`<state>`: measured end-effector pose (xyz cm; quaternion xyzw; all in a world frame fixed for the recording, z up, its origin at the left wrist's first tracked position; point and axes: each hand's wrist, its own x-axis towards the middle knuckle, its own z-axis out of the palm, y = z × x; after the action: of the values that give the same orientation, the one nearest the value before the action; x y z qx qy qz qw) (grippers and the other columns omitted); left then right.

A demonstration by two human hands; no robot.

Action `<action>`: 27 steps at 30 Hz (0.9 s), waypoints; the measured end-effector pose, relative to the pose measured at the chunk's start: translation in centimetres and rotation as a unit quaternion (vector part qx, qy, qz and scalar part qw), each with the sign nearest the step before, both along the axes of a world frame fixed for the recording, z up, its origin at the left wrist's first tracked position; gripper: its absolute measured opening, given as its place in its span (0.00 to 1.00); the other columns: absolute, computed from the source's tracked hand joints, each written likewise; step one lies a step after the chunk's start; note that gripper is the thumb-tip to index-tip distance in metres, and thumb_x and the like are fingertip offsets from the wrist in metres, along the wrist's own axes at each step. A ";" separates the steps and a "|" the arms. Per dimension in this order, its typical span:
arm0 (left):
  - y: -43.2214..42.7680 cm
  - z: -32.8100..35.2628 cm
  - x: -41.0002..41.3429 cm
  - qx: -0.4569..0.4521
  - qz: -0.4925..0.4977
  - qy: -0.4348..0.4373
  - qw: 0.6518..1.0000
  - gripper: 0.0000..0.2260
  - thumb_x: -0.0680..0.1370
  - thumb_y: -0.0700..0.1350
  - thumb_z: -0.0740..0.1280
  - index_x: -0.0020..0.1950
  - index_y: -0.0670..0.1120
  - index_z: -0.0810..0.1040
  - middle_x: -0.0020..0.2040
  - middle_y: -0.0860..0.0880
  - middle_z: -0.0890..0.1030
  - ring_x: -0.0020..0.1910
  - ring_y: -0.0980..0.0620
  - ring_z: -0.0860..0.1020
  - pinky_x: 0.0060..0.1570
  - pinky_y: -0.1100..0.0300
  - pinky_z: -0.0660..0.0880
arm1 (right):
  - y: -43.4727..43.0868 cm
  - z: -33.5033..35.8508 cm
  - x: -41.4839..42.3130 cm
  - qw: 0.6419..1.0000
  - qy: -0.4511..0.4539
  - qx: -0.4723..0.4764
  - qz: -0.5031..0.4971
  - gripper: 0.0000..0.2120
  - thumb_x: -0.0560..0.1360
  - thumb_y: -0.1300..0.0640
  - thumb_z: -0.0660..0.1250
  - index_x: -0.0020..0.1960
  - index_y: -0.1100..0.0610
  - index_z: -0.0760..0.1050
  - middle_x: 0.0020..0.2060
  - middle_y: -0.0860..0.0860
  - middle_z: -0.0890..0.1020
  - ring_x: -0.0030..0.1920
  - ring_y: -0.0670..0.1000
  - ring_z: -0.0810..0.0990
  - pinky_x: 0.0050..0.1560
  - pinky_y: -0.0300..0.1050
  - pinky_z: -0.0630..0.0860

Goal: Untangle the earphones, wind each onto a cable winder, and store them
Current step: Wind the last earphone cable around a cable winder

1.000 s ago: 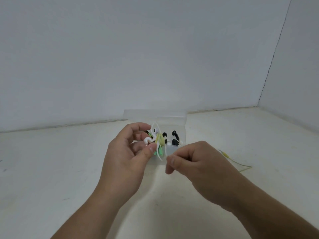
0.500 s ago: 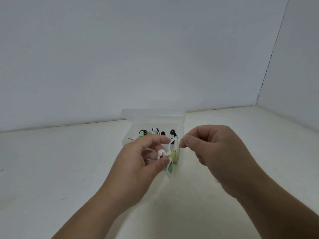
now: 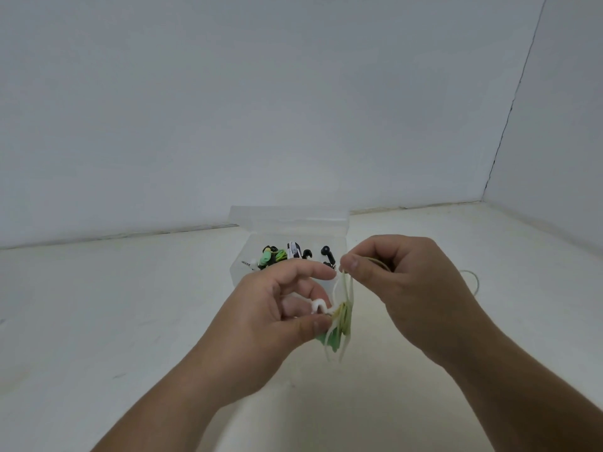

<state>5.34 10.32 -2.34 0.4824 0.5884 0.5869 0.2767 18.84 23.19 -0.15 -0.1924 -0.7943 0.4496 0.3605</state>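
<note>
Head view, cable winder [image 3: 339,325] in left hand [image 3: 277,316]

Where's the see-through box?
In the head view, the box sits open on the table at centre, just behind the left hand and right hand.

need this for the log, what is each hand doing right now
Left hand: grips the cable winder between thumb and fingers.
Right hand: pinches the yellow-green earphone cable just above the winder.
</note>
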 end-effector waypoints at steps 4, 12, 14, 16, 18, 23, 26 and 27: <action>0.2 0.0 0.1 0.039 -0.011 -0.049 0.998 0.17 0.68 0.34 0.74 0.52 0.51 0.83 0.41 0.46 0.82 0.37 0.47 0.83 0.44 0.57 0.79 | 0.2 -0.2 -0.1 0.999 -0.019 -0.019 -0.026 0.12 0.77 0.53 0.69 0.36 0.54 0.81 0.21 0.43 0.68 0.24 0.43 0.63 0.26 0.32 0.63; 0.3 0.1 -0.7 0.139 0.098 -0.090 0.981 0.12 0.67 0.36 0.72 0.48 0.48 0.80 0.40 0.43 0.83 0.38 0.46 0.84 0.41 0.57 0.79 | -1.1 -1.0 -0.5 0.972 -0.210 -0.047 0.097 0.15 0.82 0.53 0.62 0.41 0.53 0.83 0.30 0.52 0.68 0.30 0.51 0.63 0.29 0.42 0.60; 0.2 0.0 -1.2 0.127 0.142 -0.052 0.980 0.11 0.67 0.38 0.72 0.46 0.50 0.79 0.39 0.46 0.82 0.38 0.47 0.84 0.41 0.60 0.78 | -1.5 -0.9 -0.5 0.970 -0.213 -0.032 0.114 0.14 0.81 0.53 0.62 0.42 0.52 0.83 0.29 0.51 0.68 0.29 0.51 0.63 0.29 0.41 0.60; 0.2 -0.2 -1.4 0.120 0.159 -0.041 0.979 0.10 0.67 0.40 0.72 0.46 0.50 0.78 0.39 0.46 0.82 0.39 0.44 0.84 0.43 0.57 0.78 | -1.5 -0.8 -0.4 0.971 -0.209 -0.029 0.111 0.13 0.81 0.54 0.63 0.42 0.53 0.82 0.22 0.46 0.66 0.23 0.47 0.61 0.25 0.37 0.59; 0.2 -0.3 -1.4 0.119 0.172 -0.044 0.977 0.10 0.68 0.40 0.72 0.46 0.50 0.77 0.40 0.45 0.82 0.41 0.42 0.85 0.45 0.53 0.79 | -1.6 -0.6 -0.3 0.970 -0.209 -0.035 0.119 0.12 0.81 0.54 0.64 0.42 0.54 0.83 0.20 0.45 0.63 0.21 0.44 0.59 0.23 0.35 0.57; 0.3 -0.2 -0.9 0.114 0.203 -0.027 0.972 0.13 0.70 0.39 0.76 0.46 0.51 0.76 0.43 0.45 0.81 0.42 0.44 0.86 0.55 0.44 0.77 | -1.9 -0.9 -0.5 0.969 -0.200 -0.030 0.140 0.11 0.80 0.52 0.65 0.46 0.50 0.84 0.28 0.54 0.66 0.28 0.51 0.61 0.26 0.39 0.59; 0.4 -0.2 -0.8 0.108 0.214 -0.032 0.970 0.13 0.71 0.39 0.77 0.47 0.49 0.75 0.43 0.44 0.81 0.42 0.44 0.86 0.56 0.41 0.77 | -1.9 -0.8 -0.5 0.968 -0.200 -0.028 0.146 0.10 0.80 0.51 0.64 0.48 0.50 0.85 0.27 0.53 0.66 0.28 0.50 0.61 0.27 0.38 0.60; 0.4 -0.2 -0.8 0.106 0.215 -0.029 0.970 0.12 0.70 0.41 0.76 0.47 0.49 0.75 0.43 0.44 0.80 0.41 0.44 0.86 0.55 0.41 0.77 | -1.9 -0.8 -0.5 0.968 -0.201 -0.025 0.145 0.11 0.81 0.52 0.64 0.48 0.50 0.85 0.25 0.51 0.65 0.26 0.49 0.61 0.26 0.36 0.60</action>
<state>4.58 10.70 -2.52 0.3538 0.6045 0.7055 0.1085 18.38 21.27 -0.95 -0.1705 -0.8583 0.4690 0.1193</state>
